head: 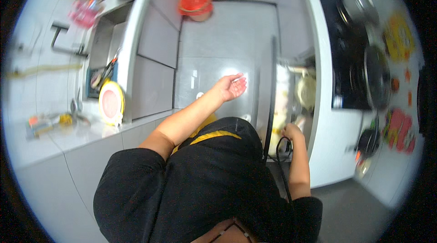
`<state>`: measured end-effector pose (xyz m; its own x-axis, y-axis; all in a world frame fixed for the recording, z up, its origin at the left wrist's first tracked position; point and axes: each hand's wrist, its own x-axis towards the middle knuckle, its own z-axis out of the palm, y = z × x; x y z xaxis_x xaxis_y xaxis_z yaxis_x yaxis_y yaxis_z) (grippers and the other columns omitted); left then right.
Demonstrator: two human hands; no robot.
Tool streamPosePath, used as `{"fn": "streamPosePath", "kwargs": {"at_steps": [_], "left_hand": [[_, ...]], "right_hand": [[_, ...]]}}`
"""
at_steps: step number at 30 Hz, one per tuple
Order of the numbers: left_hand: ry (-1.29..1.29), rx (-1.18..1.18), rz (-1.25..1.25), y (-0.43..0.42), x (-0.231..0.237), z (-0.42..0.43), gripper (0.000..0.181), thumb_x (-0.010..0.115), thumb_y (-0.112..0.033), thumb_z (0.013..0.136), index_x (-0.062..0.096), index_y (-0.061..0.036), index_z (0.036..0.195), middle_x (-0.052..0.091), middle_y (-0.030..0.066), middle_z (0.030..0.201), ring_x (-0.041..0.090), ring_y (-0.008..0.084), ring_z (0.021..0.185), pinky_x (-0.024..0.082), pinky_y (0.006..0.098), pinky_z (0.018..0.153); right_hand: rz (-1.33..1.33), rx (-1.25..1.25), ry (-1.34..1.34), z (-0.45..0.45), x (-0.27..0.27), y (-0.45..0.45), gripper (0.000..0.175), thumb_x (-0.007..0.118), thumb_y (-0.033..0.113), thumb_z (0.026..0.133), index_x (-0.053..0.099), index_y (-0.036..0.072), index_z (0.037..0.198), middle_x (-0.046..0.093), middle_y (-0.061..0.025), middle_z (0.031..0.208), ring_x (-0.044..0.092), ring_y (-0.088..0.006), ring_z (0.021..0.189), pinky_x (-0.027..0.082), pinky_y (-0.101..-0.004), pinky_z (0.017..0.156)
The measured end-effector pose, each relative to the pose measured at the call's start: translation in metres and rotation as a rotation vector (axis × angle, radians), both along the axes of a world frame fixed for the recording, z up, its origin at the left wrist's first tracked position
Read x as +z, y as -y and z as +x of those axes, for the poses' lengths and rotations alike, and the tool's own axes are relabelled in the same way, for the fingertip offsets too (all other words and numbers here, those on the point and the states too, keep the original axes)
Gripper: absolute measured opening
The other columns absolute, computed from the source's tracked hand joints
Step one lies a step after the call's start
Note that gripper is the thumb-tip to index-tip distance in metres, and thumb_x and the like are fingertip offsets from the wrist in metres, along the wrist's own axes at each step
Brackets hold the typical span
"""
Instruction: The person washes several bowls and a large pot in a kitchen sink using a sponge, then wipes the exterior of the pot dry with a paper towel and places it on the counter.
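My left hand is held out over the grey floor, palm up, with its fingers apart and nothing in it. On the right, my right hand reaches down into a pulled-out drawer under the counter. Its fingers are blurred, so whether they grip anything is unclear. Close by that hand in the drawer are pale yellow items and a round pale bowl or dish. A black cable loops in front of my right wrist.
A red bucket or basin stands at the cabinet's far corner. To the left are a sink with a black faucet, and a yellow-rimmed round board or lid. On the right-hand counter sit a black cooktop and a glass-lidded pan.
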<state>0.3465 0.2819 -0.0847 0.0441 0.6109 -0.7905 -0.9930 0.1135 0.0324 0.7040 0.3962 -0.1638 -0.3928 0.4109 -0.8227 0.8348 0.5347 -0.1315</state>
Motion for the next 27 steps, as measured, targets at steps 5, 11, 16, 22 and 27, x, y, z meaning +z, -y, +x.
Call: {"fn": "streamPosePath", "kwargs": {"at_steps": [5, 11, 16, 22, 27], "left_hand": [[-0.04, 0.265, 0.017, 0.061, 0.014, -0.09, 0.018, 0.053, -0.012, 0.085, 0.057, -0.006, 0.101, 0.059, 0.0087, 0.097, 0.057, 0.0221, 0.093, 0.049, 0.038, 0.083], [-0.12, 0.68, 0.002, 0.189, 0.02, -0.19, 0.02, 0.053, -0.011, 0.084, 0.056, -0.0054, 0.103, 0.059, 0.0094, 0.097, 0.057, 0.0215, 0.092, 0.047, 0.0369, 0.084], [-0.378, 0.944, -0.064, 0.282, 0.039, -0.23, 0.018, 0.055, -0.014, 0.083, 0.057, -0.0067, 0.1, 0.059, 0.0073, 0.093, 0.056, 0.0182, 0.085, 0.046, 0.0323, 0.08], [-0.867, 1.214, -0.424, 0.349, 0.064, -0.247, 0.018, 0.052, -0.008, 0.083, 0.055, -0.0042, 0.101, 0.058, 0.0042, 0.094, 0.054, 0.0112, 0.083, 0.044, 0.0265, 0.077], [-1.063, 1.405, -0.695, 0.368, 0.061, -0.251, 0.018, 0.049, -0.001, 0.083, 0.054, -0.0023, 0.1, 0.054, 0.0043, 0.099, 0.051, 0.0123, 0.09, 0.04, 0.0251, 0.084]], "right_hand": [[0.167, 0.1, -0.185, -0.13, 0.061, -0.035, 0.027, 0.053, 0.029, 0.083, 0.066, 0.006, 0.082, 0.065, -0.0126, 0.071, 0.064, -0.0259, 0.072, 0.048, -0.0364, 0.068], [0.13, 0.493, -0.571, -0.375, 0.102, 0.001, 0.028, 0.052, 0.03, 0.084, 0.063, 0.004, 0.083, 0.063, -0.0106, 0.067, 0.062, -0.0247, 0.067, 0.046, -0.0348, 0.065], [-0.352, 0.615, -0.681, -0.567, 0.126, 0.119, 0.033, 0.051, 0.035, 0.085, 0.062, 0.004, 0.082, 0.064, -0.0077, 0.072, 0.061, -0.0184, 0.07, 0.047, -0.0316, 0.064], [-0.837, 0.476, -0.519, -0.675, 0.128, 0.269, 0.039, 0.055, 0.031, 0.086, 0.051, 0.005, 0.115, 0.061, -0.0064, 0.094, 0.061, -0.0158, 0.082, 0.049, -0.0288, 0.07], [-0.726, 0.46, -0.343, -0.704, 0.124, 0.352, 0.054, 0.068, 0.038, 0.076, 0.047, 0.007, 0.115, 0.061, -0.0059, 0.092, 0.06, -0.0129, 0.08, 0.05, -0.0263, 0.066]]}}
